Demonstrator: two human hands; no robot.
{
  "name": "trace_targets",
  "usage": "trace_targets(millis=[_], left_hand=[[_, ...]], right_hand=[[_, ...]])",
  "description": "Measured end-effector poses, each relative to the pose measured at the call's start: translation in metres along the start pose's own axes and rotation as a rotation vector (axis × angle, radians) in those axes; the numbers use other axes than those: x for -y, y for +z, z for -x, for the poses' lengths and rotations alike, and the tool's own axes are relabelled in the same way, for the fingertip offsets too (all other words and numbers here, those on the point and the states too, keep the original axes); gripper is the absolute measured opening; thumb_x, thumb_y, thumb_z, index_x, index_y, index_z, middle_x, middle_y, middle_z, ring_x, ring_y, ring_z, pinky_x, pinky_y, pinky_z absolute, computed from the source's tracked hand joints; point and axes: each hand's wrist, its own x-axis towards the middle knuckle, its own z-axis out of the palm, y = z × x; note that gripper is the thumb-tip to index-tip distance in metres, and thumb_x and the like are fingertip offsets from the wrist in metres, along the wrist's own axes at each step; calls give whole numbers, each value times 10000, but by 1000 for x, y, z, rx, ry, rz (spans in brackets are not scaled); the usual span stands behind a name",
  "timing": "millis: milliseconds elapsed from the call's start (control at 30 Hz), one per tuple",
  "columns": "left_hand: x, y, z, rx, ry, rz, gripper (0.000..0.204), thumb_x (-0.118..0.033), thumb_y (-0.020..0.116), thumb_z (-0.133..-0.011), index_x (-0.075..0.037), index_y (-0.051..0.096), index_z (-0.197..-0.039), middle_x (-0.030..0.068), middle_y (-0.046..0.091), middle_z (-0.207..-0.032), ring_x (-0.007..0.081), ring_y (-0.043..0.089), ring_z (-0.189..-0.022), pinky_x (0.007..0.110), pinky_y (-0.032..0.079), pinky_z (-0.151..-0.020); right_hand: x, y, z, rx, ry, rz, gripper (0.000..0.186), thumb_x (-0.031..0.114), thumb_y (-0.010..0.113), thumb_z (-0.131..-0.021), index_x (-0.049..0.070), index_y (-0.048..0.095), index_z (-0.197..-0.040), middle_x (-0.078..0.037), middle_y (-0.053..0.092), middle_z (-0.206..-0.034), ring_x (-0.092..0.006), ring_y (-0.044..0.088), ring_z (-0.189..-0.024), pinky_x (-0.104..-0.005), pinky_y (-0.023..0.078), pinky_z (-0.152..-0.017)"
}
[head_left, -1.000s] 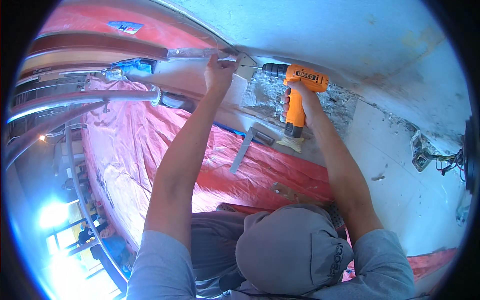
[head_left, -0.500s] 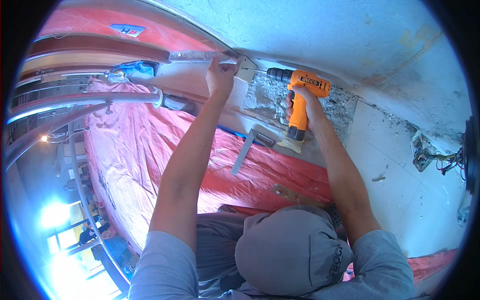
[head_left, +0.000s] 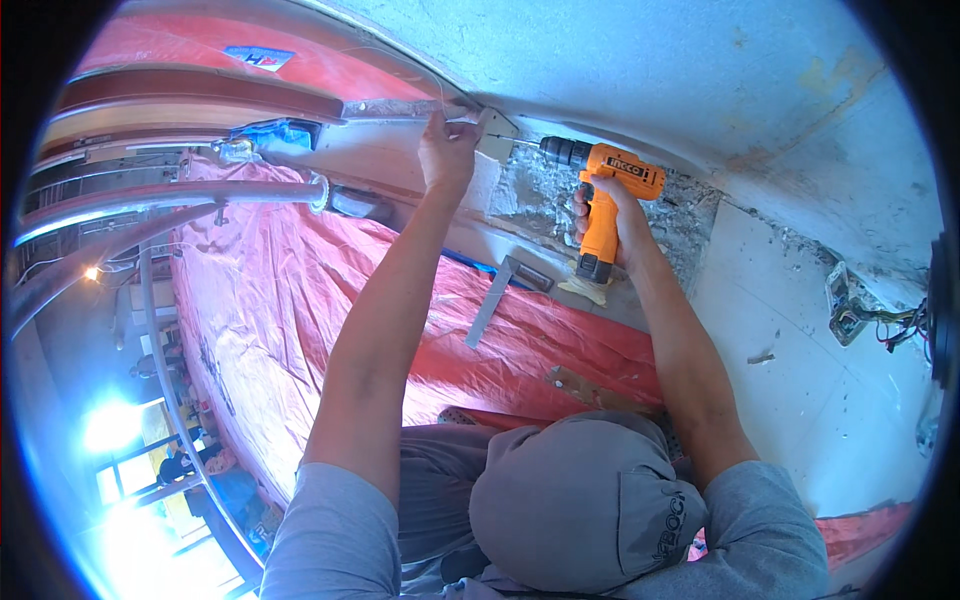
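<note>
My right hand (head_left: 618,208) grips an orange and black cordless drill (head_left: 602,215), its fingers wrapped round the handle. The long, thin bit (head_left: 524,142) points left toward a small pale plate (head_left: 496,136) in the corner below the wall. Just left of that plate is my left hand (head_left: 447,160), raised with thumb and fingertips pinched together. What they hold, if anything, is too small to make out. A thin line arcs close above those fingers. Rough, broken mortar (head_left: 540,190) shows beneath the drill.
A try square (head_left: 493,300) lies near a red tarp (head_left: 500,370). Crumpled pale material (head_left: 584,291) sits below the drill's base. Metal tubes (head_left: 170,195) cross at left. An open electrical box with loose wires (head_left: 850,310) is at right, beside pale tiles (head_left: 790,390).
The whole view has shifted slightly. Both hands and the drill keep nearly the same places relative to the plate and wall.
</note>
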Motion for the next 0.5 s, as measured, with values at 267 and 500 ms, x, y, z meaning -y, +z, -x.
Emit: trace_targets(millis=[267, 500], left_hand=[[1, 1, 0, 16, -14, -44, 316, -89, 785, -870, -22, 672, -1158, 137, 809, -958, 228, 776, -868, 381, 581, -790], [13, -1, -4, 58, 7, 100, 345, 3, 778, -907, 34, 646, -1224, 126, 791, -985, 150, 733, -861, 283, 575, -739]], right_hand=[[1, 0, 3, 7, -15, -9, 429, 467, 683, -972, 60, 639, -1099, -20, 595, -808, -140, 596, -636, -353, 535, -599], [-1, -2, 10, -38, -35, -14, 438, 467, 687, -971, 50, 642, -1100, -20, 595, -807, -144, 595, -627, -347, 535, -583]])
